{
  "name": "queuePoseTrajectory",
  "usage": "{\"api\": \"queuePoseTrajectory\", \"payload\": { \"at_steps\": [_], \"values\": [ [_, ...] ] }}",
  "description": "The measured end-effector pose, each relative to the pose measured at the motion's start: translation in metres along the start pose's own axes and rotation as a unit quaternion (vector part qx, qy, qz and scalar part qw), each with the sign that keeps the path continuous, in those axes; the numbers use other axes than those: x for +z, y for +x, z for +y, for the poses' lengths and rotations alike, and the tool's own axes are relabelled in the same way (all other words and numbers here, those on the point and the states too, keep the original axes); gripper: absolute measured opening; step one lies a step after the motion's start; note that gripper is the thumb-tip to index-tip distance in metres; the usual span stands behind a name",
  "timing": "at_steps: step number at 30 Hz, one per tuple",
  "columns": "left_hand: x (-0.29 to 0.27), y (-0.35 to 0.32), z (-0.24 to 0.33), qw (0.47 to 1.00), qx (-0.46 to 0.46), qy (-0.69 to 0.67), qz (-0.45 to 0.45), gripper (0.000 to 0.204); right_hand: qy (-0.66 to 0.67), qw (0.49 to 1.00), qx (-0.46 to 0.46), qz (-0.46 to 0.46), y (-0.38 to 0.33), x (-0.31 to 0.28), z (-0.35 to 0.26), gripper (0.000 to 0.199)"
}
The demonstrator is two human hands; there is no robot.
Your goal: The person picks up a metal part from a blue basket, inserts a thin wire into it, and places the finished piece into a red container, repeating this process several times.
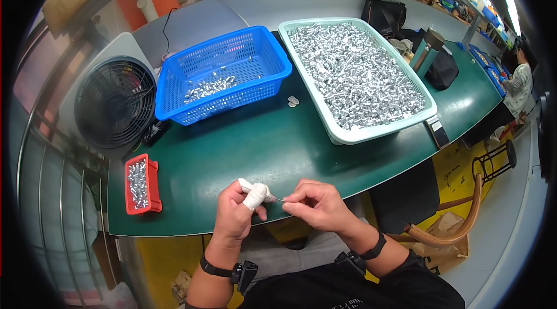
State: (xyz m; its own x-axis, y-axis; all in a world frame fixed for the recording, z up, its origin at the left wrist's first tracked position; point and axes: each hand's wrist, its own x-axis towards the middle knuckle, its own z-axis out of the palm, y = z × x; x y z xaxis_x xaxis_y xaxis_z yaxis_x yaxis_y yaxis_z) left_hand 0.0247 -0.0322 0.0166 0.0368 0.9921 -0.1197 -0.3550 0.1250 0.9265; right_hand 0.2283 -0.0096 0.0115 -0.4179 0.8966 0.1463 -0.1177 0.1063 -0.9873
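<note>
Close together at the table's near edge are my two hands. My left hand [237, 211] is closed, with white wrapping on its thumb and a finger pressed together; what sits between them is hidden. My right hand [318, 204] pinches a thin metal rod [279, 199], whose other end reaches the left fingertips. To the left stands a small red basket [153, 188] of small silver metal pieces [138, 184]. Beyond my hands, a blue basket [223, 103] holds a scattering of similar pieces [210, 88], and a pale green basket [348, 135] is heaped with them [360, 77].
A black-grilled fan [116, 102] stands at the far left. Two small round pieces [293, 101] lie on the green table [232, 152]. A phone [437, 131], a tall flask [426, 51] and dark bags [384, 14] are on the right. Other people work beyond the partition.
</note>
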Motion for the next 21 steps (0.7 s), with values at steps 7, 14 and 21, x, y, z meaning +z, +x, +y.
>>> {"api": "queuePoseTrajectory", "payload": {
  "at_steps": [7, 14, 21],
  "values": [
    [0.011, 0.001, 0.004, 0.996, -0.041, 0.020, 0.072, 0.013, -0.268, 0.943, -0.195, 0.031, 0.000, 0.004, 0.004, 0.007],
    [0.008, -0.005, 0.009, 0.999, 0.016, -0.027, -0.008, 0.015, 0.174, 0.970, 0.162, -0.045, -0.001, -0.006, -0.004, 0.008],
    [-0.001, -0.009, 0.008, 0.993, -0.088, 0.033, 0.071, 0.018, -0.302, 0.919, -0.252, 0.027, 0.002, 0.009, 0.002, 0.012]
  ]
}}
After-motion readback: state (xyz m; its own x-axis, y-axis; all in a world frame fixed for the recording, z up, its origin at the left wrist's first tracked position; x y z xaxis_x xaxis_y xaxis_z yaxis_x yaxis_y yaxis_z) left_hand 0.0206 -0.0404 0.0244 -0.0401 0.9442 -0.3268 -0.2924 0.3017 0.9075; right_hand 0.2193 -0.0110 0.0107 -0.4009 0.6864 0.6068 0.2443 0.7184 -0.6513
